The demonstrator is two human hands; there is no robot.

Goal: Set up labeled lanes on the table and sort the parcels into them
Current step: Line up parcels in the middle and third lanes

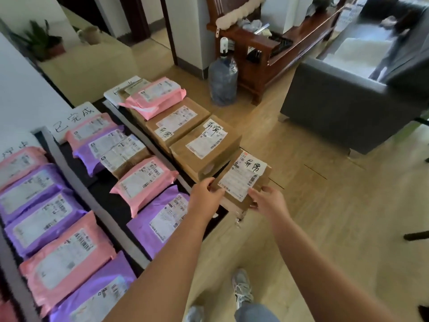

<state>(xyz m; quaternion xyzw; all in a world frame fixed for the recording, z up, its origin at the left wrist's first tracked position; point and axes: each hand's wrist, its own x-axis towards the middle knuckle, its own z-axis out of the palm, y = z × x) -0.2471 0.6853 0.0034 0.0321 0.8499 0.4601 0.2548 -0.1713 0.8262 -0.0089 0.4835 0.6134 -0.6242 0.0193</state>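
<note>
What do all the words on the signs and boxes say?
"已完成": white sign by the middle row.
"异常": handwritten notes on the near box, middle box and far box.
Cut off, unreadable: left sign.
Mostly covered: far sign.
Too small to read: shipping labels.

We are gripping a matt brown, paper-labelled cardboard box (242,182); glossy plastic mailers (162,219) are shining left of our left grip (205,194).

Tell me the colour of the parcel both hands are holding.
The box is brown cardboard with a white label; head view.
</note>
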